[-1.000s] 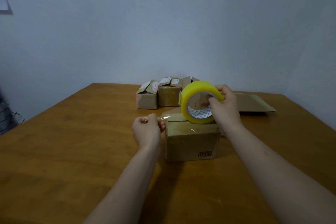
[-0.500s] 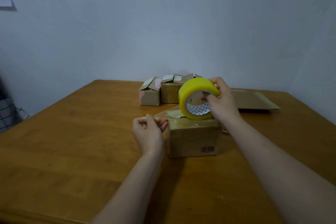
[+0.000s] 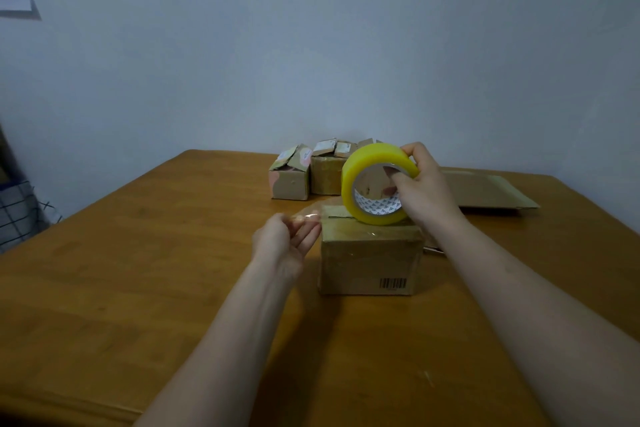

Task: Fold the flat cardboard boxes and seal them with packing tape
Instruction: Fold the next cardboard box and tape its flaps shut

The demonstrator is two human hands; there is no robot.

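A small closed cardboard box (image 3: 370, 253) with a barcode on its front stands mid-table. A yellow tape roll (image 3: 356, 180) stands on edge on the box's top. My right hand (image 3: 427, 194) grips it, thumb inside the core and fingers over the rim. A clear strip of tape (image 3: 313, 215) runs from the roll leftward past the box's left edge. My left hand (image 3: 285, 241) holds the strip's free end between thumb and fingers, just left of the box, with the fingers pointing toward the box.
Several folded small boxes (image 3: 291, 180) stand at the back of the wooden table (image 3: 138, 270). Flat cardboard (image 3: 485, 192) lies at the back right. A small metallic thing (image 3: 433, 249), partly hidden, lies right of the box. Checked fabric (image 3: 17, 211) is at the left edge.
My left hand has turned and stretched its fingers toward the box's left edge, still holding the tape end. The roll stays on the box top in my right hand.
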